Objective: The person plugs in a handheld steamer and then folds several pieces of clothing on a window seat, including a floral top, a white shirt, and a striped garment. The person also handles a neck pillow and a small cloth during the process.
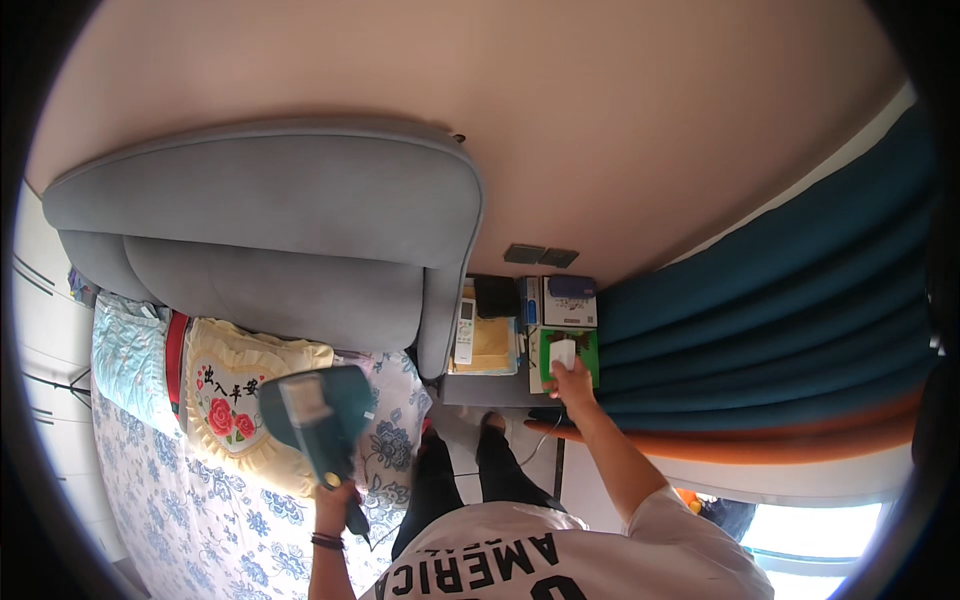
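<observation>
A dark green handheld appliance with a wide, flat head is gripped at its handle by my left hand, over the edge of the bed. Its head, slightly blurred, hides part of a cream ruffled pillow embroidered with red roses. My right hand holds a white block, seemingly a power strip or plug block, above a green item on the bedside table. From near this hand a pale cable hangs down towards the floor.
A grey upholstered headboard backs the bed with its floral sheet. On the bedside table lie a white remote control, papers, boxes and a blue case. Dark wall sockets sit above; blue-green curtains hang at the right.
</observation>
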Demonstrator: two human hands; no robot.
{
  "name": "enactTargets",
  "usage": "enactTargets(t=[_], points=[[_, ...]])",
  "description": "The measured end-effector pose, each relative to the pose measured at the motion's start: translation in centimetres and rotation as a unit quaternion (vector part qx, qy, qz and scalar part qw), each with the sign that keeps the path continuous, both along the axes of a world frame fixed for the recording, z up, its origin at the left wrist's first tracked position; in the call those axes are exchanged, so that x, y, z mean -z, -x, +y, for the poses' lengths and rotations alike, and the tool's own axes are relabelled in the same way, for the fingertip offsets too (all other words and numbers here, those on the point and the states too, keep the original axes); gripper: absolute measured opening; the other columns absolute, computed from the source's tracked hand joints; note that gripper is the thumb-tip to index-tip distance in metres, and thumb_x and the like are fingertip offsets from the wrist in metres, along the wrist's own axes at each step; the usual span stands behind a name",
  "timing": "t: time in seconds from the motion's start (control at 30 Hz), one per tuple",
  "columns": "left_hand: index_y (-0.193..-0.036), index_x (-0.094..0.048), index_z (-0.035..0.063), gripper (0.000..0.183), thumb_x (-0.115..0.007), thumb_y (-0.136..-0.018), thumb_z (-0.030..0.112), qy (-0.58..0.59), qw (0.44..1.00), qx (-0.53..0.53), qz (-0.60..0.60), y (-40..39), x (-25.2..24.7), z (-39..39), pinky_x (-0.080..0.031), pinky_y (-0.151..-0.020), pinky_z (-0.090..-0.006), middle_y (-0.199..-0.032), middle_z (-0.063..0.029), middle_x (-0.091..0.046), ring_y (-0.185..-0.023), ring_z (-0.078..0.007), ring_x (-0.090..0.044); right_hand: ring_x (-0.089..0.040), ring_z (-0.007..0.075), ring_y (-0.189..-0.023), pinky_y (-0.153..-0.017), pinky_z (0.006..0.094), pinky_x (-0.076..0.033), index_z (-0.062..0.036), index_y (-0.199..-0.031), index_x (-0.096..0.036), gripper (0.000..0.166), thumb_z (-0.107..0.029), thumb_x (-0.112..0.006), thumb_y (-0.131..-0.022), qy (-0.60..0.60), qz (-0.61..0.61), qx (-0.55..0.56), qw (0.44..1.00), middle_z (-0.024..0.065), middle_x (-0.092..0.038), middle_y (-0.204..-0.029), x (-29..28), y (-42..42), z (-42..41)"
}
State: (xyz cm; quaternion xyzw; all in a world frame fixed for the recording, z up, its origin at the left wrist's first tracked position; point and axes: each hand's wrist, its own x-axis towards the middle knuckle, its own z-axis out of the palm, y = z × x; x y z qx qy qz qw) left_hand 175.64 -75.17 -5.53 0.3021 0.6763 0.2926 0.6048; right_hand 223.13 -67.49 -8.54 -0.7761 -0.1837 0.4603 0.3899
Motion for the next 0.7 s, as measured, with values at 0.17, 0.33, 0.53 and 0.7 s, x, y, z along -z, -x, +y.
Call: enactTargets(t=[0.17, 0.33, 0.53, 0.7], points=[[-0.077, -0.064, -0.0035, 0.023, -0.074, -0.068, 0.015, 0.11, 0.967, 0.208, 0.096, -7.1, -0.2, -1.3, -0.05, -0.056, -0.0283, -0.066, -0.0072, -0.064, -0.059, -0.0145, -0.062, -0.063, 0.0179, -0.055, -0.039, 0.0277, -0.042, -0.0046, -0.107, -0.051, 0.026, -0.021, -0.056, -0.088, -0.039, -0.056, -0.002, 0.998, 0.0091, -0.06, -0.086, 6.2, -6.1, 7.6], [-0.08, -0.065, -0.0027, 0.029, -0.078, -0.066, 0.019, 0.117, 0.967, 0.213, 0.069, -13.5, 2.5, -3.0, -0.05, -0.058, -0.0282, -0.068, -0.0095, -0.066, -0.062, -0.0159, -0.064, -0.062, 0.0261, -0.06, -0.049, 0.0348, -0.046, -0.0015, -0.103, -0.054, 0.03, -0.025, -0.058, -0.086, -0.056, -0.137, -0.036, 0.988, 0.0143, -0.062, -0.084, 12.7, -10.0, 14.4], [-0.08, -0.065, -0.0036, 0.033, -0.079, -0.065, 0.022, 0.101, 0.967, 0.218, 0.086, -17.6, 5.5, -4.8, -0.051, -0.059, -0.0292, -0.069, -0.0108, -0.067, -0.063, -0.0171, -0.065, -0.059, 0.0441, -0.086, -0.072, 0.0509, -0.045, 0.0021, -0.098, -0.055, 0.038, -0.032, -0.058, -0.083, -0.057, -0.269, -0.085, 0.958, 0.0257, -0.062, -0.088, 15.3, -10.9, 18.0], [-0.076, -0.064, -0.0035, 0.034, -0.079, -0.065, 0.025, 0.103, 0.971, 0.2, 0.086, -20.0, 3.9, -3.7, -0.052, -0.059, -0.0302, -0.067, -0.0117, -0.066, -0.061, -0.0185, -0.065, -0.057, 0.0413, -0.094, -0.078, 0.0479, -0.045, 0.001, -0.102, -0.055, 0.036, -0.028, -0.063, -0.081, -0.028, -0.293, -0.12, 0.948, 0.024, -0.06, -0.098, 14.0, -12.2, 17.9]])
